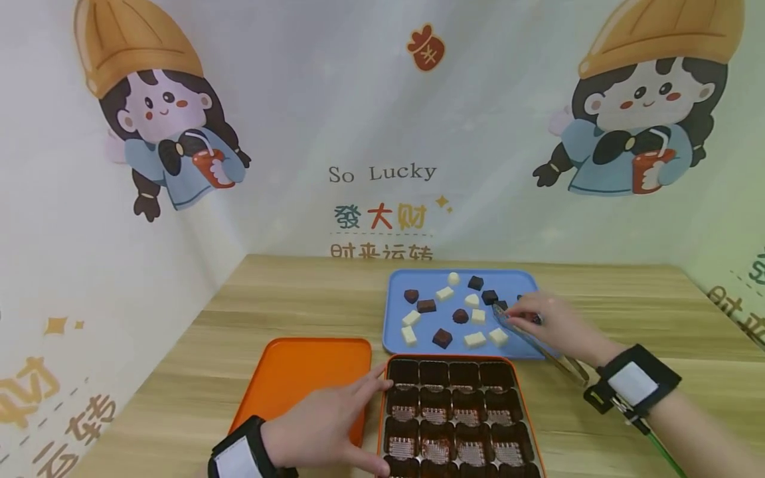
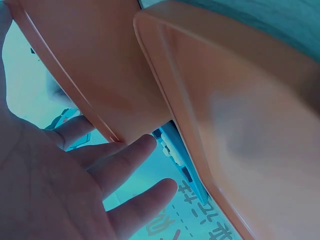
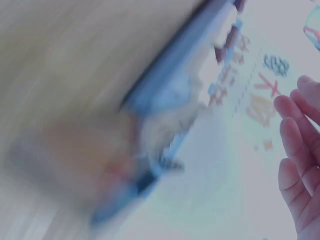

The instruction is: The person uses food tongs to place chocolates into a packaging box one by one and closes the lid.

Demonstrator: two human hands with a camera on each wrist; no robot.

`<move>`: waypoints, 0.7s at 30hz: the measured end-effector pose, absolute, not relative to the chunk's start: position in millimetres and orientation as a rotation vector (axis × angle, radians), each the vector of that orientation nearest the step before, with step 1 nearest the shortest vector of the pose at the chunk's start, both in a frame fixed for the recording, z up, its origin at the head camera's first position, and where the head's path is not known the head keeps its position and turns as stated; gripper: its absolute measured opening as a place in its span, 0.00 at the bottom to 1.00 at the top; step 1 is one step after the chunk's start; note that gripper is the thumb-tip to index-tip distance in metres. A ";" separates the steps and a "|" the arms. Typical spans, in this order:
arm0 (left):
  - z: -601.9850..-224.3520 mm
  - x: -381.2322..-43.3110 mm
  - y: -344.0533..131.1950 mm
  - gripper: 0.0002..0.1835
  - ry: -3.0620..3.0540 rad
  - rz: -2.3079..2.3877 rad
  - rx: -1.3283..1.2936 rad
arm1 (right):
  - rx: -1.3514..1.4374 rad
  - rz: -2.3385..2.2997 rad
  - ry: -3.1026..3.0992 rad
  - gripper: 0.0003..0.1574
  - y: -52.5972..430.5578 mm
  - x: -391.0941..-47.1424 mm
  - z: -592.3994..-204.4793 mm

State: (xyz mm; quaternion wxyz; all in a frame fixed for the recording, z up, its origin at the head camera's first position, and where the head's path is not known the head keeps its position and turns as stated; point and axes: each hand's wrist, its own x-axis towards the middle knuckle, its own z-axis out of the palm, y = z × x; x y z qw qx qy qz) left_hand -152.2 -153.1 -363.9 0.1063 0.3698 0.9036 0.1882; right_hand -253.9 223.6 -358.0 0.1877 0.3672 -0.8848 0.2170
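Note:
My right hand (image 1: 558, 325) pinches metal tongs (image 1: 540, 346) over the right part of a blue tray (image 1: 397, 282). The tongs' tips are beside a dark chocolate (image 1: 489, 297); whether they touch a piece is hard to tell. White chocolates (image 1: 475, 340) and brown ones (image 1: 442, 338) lie scattered on that tray. My left hand (image 1: 329, 421) touches the left rim of an orange-edged box with a dark compartmented insert (image 1: 451, 415), its fingers spread. In the left wrist view, its fingers (image 2: 125, 165) look fairly straight. The right wrist view is partly blurred.
An orange tray (image 1: 317, 365) lies to the left of the box, under my left forearm's side. The wooden table (image 1: 627, 312) ends at a printed cloth backdrop (image 1: 478, 133). Both wrists wear black straps (image 1: 639, 378).

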 end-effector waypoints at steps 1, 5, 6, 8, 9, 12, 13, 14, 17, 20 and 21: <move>-362.5 -153.1 -152.6 0.56 2.664 0.548 1.093 | 1.000 0.615 -2.508 0.06 229.5 -250.6 -355.6; -357.3 -156.2 -150.4 0.55 2.684 0.509 1.121 | 0.893 0.514 -2.547 0.08 247.7 -237.0 -349.2; -356.4 -156.8 -149.8 0.55 2.696 0.493 1.132 | 0.864 0.481 -2.553 0.09 250.7 -234.2 -348.6; -355.1 -157.5 -149.0 0.55 2.721 0.463 1.143 | 0.795 0.405 -2.565 0.12 254.7 -229.8 -348.3; -354.8 -157.6 -148.8 0.55 2.735 0.451 1.146 | 0.756 0.364 -2.577 0.14 255.7 -228.3 -348.6; -354.5 -157.4 -148.2 0.56 2.769 0.442 1.146 | 0.625 0.289 -2.673 0.24 254.4 -226.5 -350.0; -354.6 -157.0 -148.3 0.57 2.771 0.453 1.139 | 0.585 0.276 -2.725 0.28 252.9 -226.7 -350.6; -354.8 -156.5 -148.5 0.58 2.770 0.467 1.129 | 0.547 0.261 -2.777 0.33 250.9 -227.4 -351.4; -355.8 -154.1 -148.6 0.60 2.750 0.518 1.099 | 0.463 0.252 -2.903 0.43 244.4 -229.4 -354.3; -356.4 -152.3 -145.9 0.60 2.725 0.585 0.990 | 0.424 0.222 -2.975 0.48 240.6 -230.9 -357.9; -356.2 -152.5 -144.0 0.58 2.723 0.614 0.933 | 0.417 0.207 -2.989 0.49 240.4 -231.1 -358.9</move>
